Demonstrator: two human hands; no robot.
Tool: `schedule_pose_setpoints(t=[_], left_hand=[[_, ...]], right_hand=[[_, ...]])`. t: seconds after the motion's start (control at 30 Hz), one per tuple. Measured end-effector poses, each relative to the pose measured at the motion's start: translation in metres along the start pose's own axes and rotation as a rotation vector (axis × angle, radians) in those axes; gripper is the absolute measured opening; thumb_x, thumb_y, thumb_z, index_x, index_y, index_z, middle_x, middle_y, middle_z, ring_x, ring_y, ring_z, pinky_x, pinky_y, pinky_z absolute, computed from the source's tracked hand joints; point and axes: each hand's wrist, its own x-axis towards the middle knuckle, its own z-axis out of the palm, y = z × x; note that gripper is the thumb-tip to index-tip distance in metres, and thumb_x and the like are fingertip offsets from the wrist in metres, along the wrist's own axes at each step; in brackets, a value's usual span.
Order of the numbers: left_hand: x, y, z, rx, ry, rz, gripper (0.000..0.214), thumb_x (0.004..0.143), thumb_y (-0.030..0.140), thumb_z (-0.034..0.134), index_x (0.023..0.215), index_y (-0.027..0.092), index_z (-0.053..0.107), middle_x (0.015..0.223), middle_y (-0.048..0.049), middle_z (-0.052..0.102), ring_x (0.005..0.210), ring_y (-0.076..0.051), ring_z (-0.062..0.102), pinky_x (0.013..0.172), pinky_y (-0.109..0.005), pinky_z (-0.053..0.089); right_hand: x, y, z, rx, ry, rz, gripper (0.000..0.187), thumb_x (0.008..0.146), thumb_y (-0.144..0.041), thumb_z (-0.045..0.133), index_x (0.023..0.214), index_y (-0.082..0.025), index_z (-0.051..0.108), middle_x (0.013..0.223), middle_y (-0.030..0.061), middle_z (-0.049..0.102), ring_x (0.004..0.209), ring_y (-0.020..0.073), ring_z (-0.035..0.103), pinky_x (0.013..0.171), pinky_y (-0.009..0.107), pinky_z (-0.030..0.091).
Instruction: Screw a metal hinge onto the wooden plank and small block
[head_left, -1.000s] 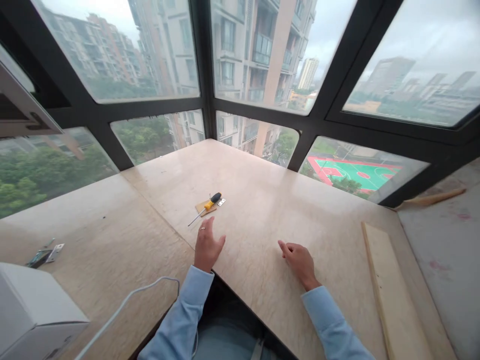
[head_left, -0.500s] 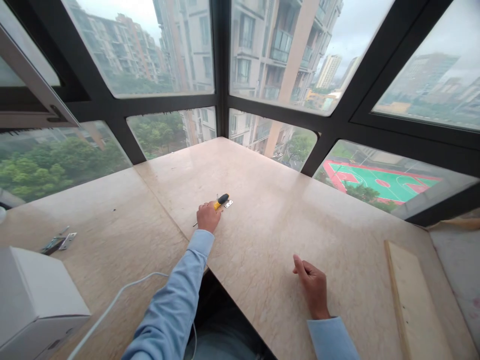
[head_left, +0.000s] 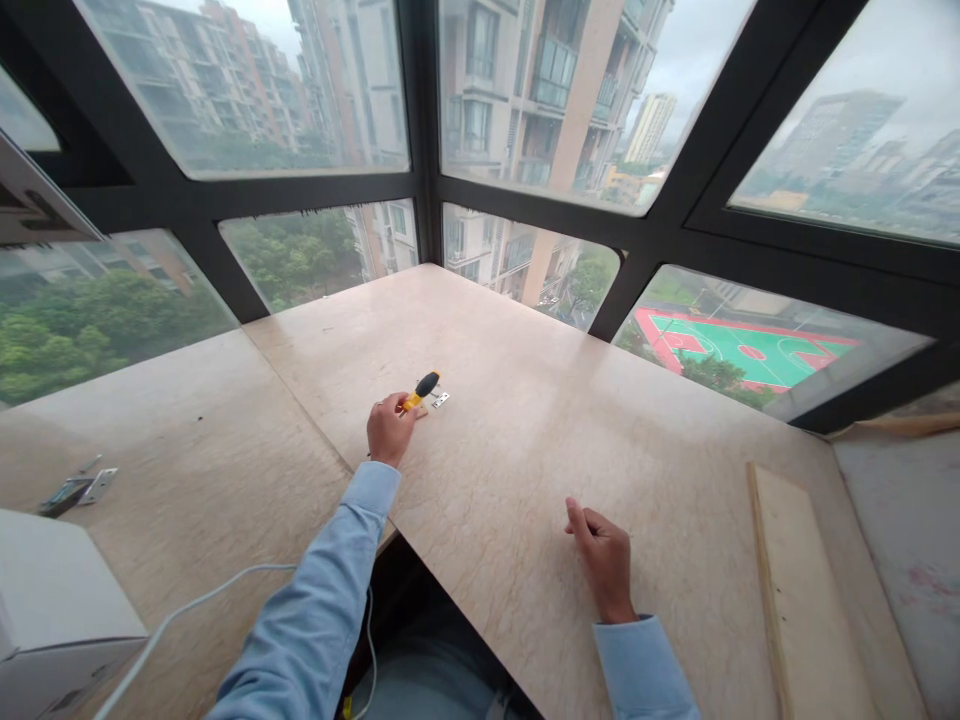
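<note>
A screwdriver [head_left: 425, 387] with a yellow and black handle is held in my left hand [head_left: 389, 430], its black end pointing away and to the right. My closed fingers cover the rest of it. Just beyond them lie a small metal hinge [head_left: 441, 400] and a small wooden piece [head_left: 421, 411], partly behind the hand. My right hand [head_left: 602, 555] is closed over the right part of the stone-like tabletop [head_left: 517, 480], thumb up. Its curled fingers hide whatever may be inside.
At the left lie metal hardware pieces [head_left: 79, 490] beside a white box [head_left: 64, 590]. A white cable [head_left: 195, 605] runs toward my lap. A wooden board [head_left: 806, 590] lies at the right. Dark-framed windows [head_left: 427, 185] border the far edges; the near edge has a notch [head_left: 427, 600].
The view has shifted, so most things sit further left. In my left hand the screwdriver shows more of its handle, tipped up more. My right hand keeps its closed shape.
</note>
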Motion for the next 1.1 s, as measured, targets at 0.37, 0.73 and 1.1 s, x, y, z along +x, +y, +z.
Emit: schedule_pose_setpoints(t=[0.37,0.73,1.1], left_hand=[[-0.115,0.111,0.001,-0.422,0.037,0.323,0.028,0.081,0.031,0.07,0.104,0.017,0.064,0.097,-0.007,0.069,0.084,-0.017,0.064,0.08,-0.035,0.055],[-0.2,0.16,0.01,-0.521,-0.513,0.727,0.026,0.088,0.03,0.06,0.115,0.029,0.06,0.113,-0.0083,0.064,0.108,-0.023,0.061,0.092,-0.042,0.055],[-0.011,0.087,0.041,0.091,-0.233,0.434,0.03,0.086,0.028,0.048,0.109,0.014,0.063,0.11,-0.0115,0.065,0.103,-0.024,0.059,0.097,-0.038,0.045]], right_hand=[[-0.001,-0.032,-0.005,0.808,-0.201,0.142,0.046,0.079,-0.059,0.067,0.103,-0.02,0.067,0.078,0.003,0.066,0.069,0.0151,0.061,0.063,0.026,0.049],[-0.028,-0.077,-0.077,1.143,0.077,0.189,0.038,0.081,-0.047,0.07,0.106,-0.02,0.06,0.084,0.0029,0.07,0.08,0.0186,0.067,0.082,0.039,0.054],[-0.079,-0.014,-0.214,0.655,0.571,0.38,0.048,0.06,-0.053,0.082,0.092,-0.022,0.066,0.081,0.007,0.064,0.065,0.0184,0.058,0.054,0.034,0.049]])
